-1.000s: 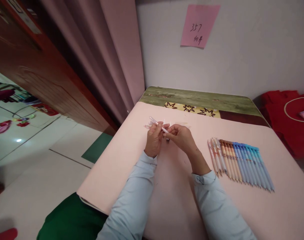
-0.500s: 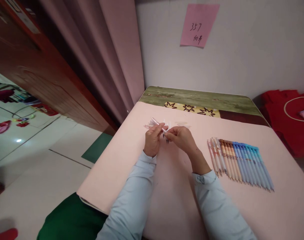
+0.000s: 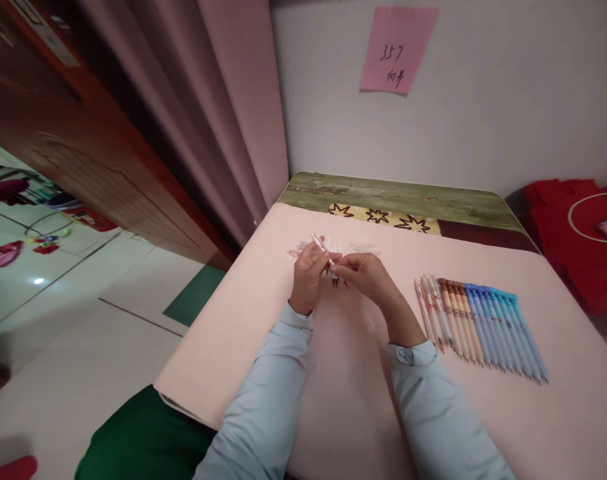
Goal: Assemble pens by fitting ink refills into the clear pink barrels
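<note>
My left hand (image 3: pixel 308 277) is closed around a thin pink-and-clear pen barrel (image 3: pixel 319 243), whose end sticks up past the fingers. My right hand (image 3: pixel 366 275) pinches the barrel's other end, close against the left fingers. A dark pen tip or refill (image 3: pixel 337 283) shows just below where the hands meet. Both hands hover over the pink table cover (image 3: pixel 243 333). A few loose pale pen parts (image 3: pixel 296 252) lie on the cover behind the left hand.
A tidy row of finished pens (image 3: pixel 478 327), pink, orange and blue, lies right of my right forearm. A green and yellow patterned cloth (image 3: pixel 393 203) covers the table's far end. Red fabric (image 3: pixel 578 233) sits at right; curtain (image 3: pixel 223 120) at left.
The pen barrel has swung from lying nearly flat to pointing more upright. My hands have drawn a little closer together; nothing else moved.
</note>
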Tool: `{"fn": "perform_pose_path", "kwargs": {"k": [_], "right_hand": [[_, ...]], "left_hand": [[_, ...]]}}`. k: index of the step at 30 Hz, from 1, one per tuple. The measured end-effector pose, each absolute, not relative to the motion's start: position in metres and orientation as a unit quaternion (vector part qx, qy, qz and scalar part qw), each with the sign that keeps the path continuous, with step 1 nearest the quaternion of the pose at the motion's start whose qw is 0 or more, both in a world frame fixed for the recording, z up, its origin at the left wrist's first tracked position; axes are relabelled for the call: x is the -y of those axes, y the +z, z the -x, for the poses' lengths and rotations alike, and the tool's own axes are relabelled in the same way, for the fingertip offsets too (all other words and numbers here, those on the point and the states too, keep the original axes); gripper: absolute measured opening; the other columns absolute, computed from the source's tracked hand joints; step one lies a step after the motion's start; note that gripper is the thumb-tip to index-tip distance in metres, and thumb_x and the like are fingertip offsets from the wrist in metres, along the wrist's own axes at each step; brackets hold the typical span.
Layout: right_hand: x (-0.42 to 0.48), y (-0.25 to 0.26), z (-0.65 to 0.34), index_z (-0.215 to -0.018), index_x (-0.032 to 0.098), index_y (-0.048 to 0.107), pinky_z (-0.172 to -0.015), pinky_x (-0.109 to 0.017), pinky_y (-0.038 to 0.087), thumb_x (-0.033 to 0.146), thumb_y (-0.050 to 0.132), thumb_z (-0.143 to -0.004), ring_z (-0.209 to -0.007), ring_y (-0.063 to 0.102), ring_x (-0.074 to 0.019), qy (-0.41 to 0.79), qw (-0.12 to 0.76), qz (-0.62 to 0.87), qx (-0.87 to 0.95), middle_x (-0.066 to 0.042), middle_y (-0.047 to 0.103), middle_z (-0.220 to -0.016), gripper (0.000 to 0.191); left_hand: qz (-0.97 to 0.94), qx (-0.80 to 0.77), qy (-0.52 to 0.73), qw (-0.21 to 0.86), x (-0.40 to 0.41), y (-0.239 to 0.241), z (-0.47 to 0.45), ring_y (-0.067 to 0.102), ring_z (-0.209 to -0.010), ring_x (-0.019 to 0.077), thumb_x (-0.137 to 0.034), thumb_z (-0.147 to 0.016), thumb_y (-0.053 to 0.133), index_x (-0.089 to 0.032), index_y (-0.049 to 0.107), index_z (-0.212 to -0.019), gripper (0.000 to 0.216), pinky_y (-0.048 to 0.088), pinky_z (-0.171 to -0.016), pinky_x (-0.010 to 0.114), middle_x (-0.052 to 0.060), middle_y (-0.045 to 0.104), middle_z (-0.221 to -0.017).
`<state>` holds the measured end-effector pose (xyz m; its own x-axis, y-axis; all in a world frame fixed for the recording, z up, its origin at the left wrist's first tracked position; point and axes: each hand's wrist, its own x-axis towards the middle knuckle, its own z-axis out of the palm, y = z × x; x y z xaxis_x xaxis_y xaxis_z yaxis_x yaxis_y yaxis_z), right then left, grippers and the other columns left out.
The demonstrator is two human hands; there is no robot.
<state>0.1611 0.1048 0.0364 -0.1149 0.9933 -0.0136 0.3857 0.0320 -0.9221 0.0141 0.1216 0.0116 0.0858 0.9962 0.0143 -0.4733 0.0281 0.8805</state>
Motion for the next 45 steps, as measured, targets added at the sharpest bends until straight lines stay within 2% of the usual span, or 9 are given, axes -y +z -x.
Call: {"fn": "perform_pose_path", "kwargs": {"k": [2, 4, 12, 19, 31, 38, 45], "right_hand": [[-0.104, 0.038, -0.162, -0.070, 0.016, 0.071, -0.051, -0.023, 0.034, 0.046, 0.069, -0.079, -0.053, 0.050, -0.0115, 0.436, 0.346, 0.554, 0.619, -0.001, 0.063, -0.058, 0.031], [-0.104, 0.039, -0.162, -0.071, 0.016, 0.072, -0.051, -0.023, 0.034, 0.045, 0.068, -0.079, -0.053, 0.051, -0.0116, 0.446, 0.336, 0.551, 0.621, -0.001, 0.063, -0.057, 0.031], [-0.105, 0.038, -0.162, -0.067, 0.016, 0.070, -0.050, -0.023, 0.035, 0.046, 0.068, -0.079, -0.052, 0.052, -0.0118, 0.437, 0.326, 0.553, 0.630, -0.001, 0.063, -0.055, 0.032], [-0.105, 0.039, -0.161, -0.066, 0.017, 0.070, -0.050, -0.023, 0.034, 0.045, 0.067, -0.079, -0.051, 0.053, -0.0120, 0.430, 0.311, 0.561, 0.635, -0.001, 0.064, -0.055, 0.031], [-0.105, 0.038, -0.164, -0.067, 0.017, 0.069, -0.053, -0.023, 0.036, 0.045, 0.062, -0.083, -0.053, 0.052, -0.0117, 0.447, 0.289, 0.538, 0.654, -0.002, 0.065, -0.059, 0.033], [-0.105, 0.037, -0.165, -0.065, 0.017, 0.067, -0.055, -0.023, 0.037, 0.046, 0.059, -0.085, -0.054, 0.051, -0.0120, 0.447, 0.292, 0.521, 0.666, -0.002, 0.064, -0.058, 0.036], [-0.106, 0.035, -0.173, -0.070, 0.016, 0.070, -0.051, -0.022, 0.033, 0.046, 0.066, -0.080, -0.053, 0.049, -0.0106, 0.473, 0.294, 0.535, 0.636, 0.000, 0.060, -0.057, 0.032]], "left_hand": [[-0.405, -0.351, 0.600, 0.594, -0.121, 0.012, -0.014, 0.063, -0.065, 0.0107, -0.032, -0.080, 0.076, -0.019, 0.039, -0.146, 0.076, 0.049, -0.072, 0.026, 0.004, 0.075, -0.089], [-0.421, -0.361, 0.611, 0.564, -0.121, 0.013, -0.014, 0.060, -0.062, 0.0096, -0.031, -0.082, 0.074, -0.022, 0.031, -0.150, 0.082, 0.048, -0.070, 0.025, 0.002, 0.073, -0.087], [-0.456, -0.373, 0.612, 0.528, -0.121, 0.014, -0.015, 0.061, -0.062, 0.0109, -0.029, -0.083, 0.071, -0.021, 0.041, -0.135, 0.061, 0.050, -0.067, 0.026, 0.001, 0.071, -0.081], [-0.438, -0.358, 0.615, 0.549, -0.122, 0.013, -0.015, 0.060, -0.057, 0.0107, -0.030, -0.080, 0.073, -0.021, 0.041, -0.133, 0.062, 0.049, -0.062, 0.026, 0.000, 0.070, -0.079], [-0.437, -0.352, 0.612, 0.557, -0.120, 0.017, -0.013, 0.064, -0.060, 0.0131, -0.030, -0.079, 0.074, -0.022, 0.041, -0.129, 0.061, 0.051, -0.063, 0.028, 0.000, 0.070, -0.079], [-0.426, -0.379, 0.613, 0.547, -0.117, 0.019, -0.017, 0.061, -0.056, 0.0115, -0.029, -0.077, 0.075, -0.023, 0.038, -0.138, 0.072, 0.050, -0.062, 0.027, 0.000, 0.072, -0.079], [-0.414, -0.377, 0.629, 0.540, -0.123, 0.012, -0.016, 0.063, -0.060, 0.0116, -0.034, -0.079, 0.074, -0.017, 0.055, -0.113, 0.043, 0.052, -0.067, 0.028, 0.004, 0.074, -0.083]]}}
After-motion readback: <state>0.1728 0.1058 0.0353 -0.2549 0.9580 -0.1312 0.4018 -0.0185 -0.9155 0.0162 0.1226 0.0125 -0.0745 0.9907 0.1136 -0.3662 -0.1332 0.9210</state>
